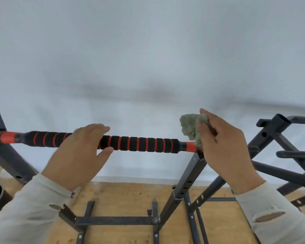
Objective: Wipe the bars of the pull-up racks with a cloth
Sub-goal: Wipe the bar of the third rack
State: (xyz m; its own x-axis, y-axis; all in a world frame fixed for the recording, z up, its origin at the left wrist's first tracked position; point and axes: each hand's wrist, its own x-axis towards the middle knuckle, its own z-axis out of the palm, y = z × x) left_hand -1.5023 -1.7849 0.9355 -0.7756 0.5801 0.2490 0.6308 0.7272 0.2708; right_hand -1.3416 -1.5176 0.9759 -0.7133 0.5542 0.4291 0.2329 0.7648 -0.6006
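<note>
Left hand (pixel 77 152) is curling round foam-gripped pull-up bar (pixel 141 144), prob. steadying it, while right hand (pixel 224 147) is pinching green cloth (pixel 190 127) against bar's red end for wiping.

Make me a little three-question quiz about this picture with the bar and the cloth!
1. True or false: the left hand holds the green cloth.
2. Which part of the bar does the cloth touch? A) the black foam grip B) the bare red end by the right post
3. Fill in: the left hand's fingers curl over the ____ grip.

Key: 1 false, the right hand holds it. 2 B. 3 foam.
</note>
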